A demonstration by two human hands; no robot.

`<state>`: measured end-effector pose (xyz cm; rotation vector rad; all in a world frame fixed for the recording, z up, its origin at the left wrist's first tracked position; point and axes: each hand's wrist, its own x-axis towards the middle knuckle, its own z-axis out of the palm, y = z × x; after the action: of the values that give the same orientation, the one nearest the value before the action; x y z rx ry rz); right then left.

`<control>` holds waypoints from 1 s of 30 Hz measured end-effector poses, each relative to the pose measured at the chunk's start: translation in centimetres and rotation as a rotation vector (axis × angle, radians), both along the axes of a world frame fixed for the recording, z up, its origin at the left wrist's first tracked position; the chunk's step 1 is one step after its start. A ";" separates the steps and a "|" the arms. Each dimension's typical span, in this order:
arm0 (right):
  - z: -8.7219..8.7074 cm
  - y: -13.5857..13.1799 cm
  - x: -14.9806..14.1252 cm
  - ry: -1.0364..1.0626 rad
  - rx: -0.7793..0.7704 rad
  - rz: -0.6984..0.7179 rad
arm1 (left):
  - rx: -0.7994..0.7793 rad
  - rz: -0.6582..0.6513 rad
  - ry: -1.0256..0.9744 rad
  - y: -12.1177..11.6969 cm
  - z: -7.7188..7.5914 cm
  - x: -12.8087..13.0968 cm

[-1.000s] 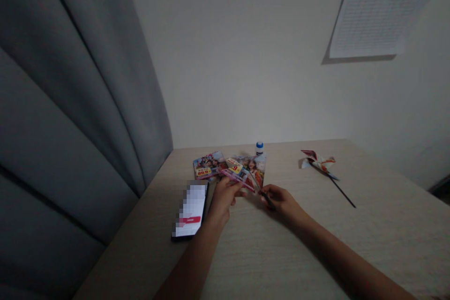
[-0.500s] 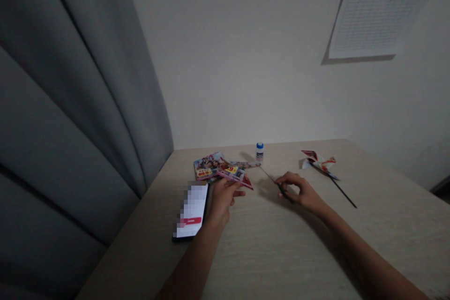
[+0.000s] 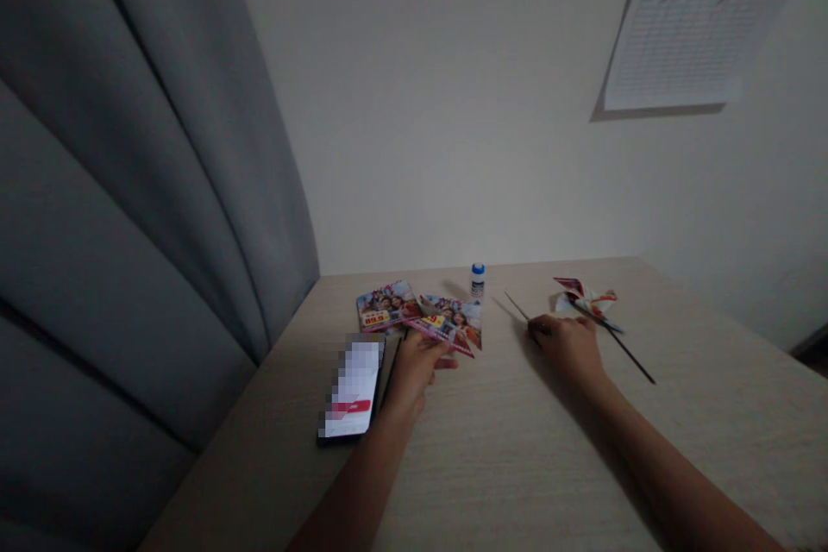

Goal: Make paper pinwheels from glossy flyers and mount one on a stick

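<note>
My left hand (image 3: 415,362) is closed on the lower edge of a printed paper piece (image 3: 462,323) with slits cut in it, holding it a little above the table. My right hand (image 3: 569,349) grips the dark handles of a pair of scissors (image 3: 517,308), whose blades point up and to the left, apart from the paper. Another printed leaflet (image 3: 386,307) lies behind my left hand, partly overlapped by the held piece. A paper pinwheel (image 3: 592,302) on a dark stick rests just beyond my right hand.
A phone (image 3: 353,388) with a lit screen lies left of my left forearm. A small blue-capped glue bottle (image 3: 477,280) stands at the back of the table (image 3: 479,466). A grey curtain (image 3: 194,147) borders the left side; a lined sheet (image 3: 673,47) hangs on the wall.
My right hand has moved right with the scissors, away from the paper. The held paper now lies more spread out, showing its printed face. My left hand has barely moved.
</note>
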<state>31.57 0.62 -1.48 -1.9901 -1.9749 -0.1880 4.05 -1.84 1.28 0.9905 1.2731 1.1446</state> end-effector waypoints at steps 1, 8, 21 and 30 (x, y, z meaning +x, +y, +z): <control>0.2 -0.1 -0.2 -0.033 -0.017 0.004 | -0.003 -0.001 0.007 0.0 -0.1 0.0; 0.8 -0.2 -1.1 -0.150 -0.018 0.014 | -0.053 -0.053 -0.003 -0.2 -0.7 0.5; 0.3 0.9 -1.1 -0.195 0.017 0.065 | -0.186 -0.233 0.024 -1.5 -0.7 1.1; 0.8 -0.7 -3.9 0.077 -0.107 0.738 | 0.030 -0.235 0.337 -1.4 0.5 1.1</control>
<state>27.67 -0.11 -0.72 -1.1704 -2.5446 0.1726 5.12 -3.23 1.82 1.3585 1.3617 0.8401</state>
